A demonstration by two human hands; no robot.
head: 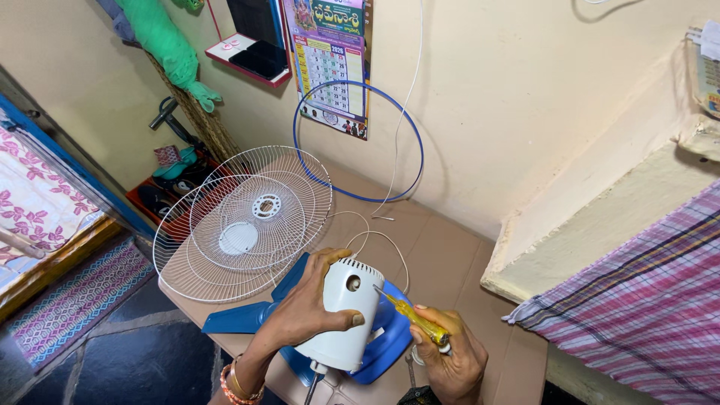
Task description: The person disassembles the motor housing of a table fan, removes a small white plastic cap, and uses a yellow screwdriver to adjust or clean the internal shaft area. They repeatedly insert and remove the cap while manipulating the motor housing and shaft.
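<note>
My left hand [304, 307] grips a white fan motor housing [346, 319], holding it upright over blue fan blades [247, 315] that lie on the brown table [442, 255]. My right hand [450, 356] holds a yellow-handled screwdriver [411, 315]; its metal tip points at the right side of the housing, close to a round hole near the top. A thin white cord [375, 240] loops on the table behind the housing.
Two white wire fan guards [247, 221] lie stacked at the table's left end. A blue ring [358, 142] leans on the wall below a calendar. A striped cloth [645, 300] hangs at the right. Shoes sit on a low rack at the far left.
</note>
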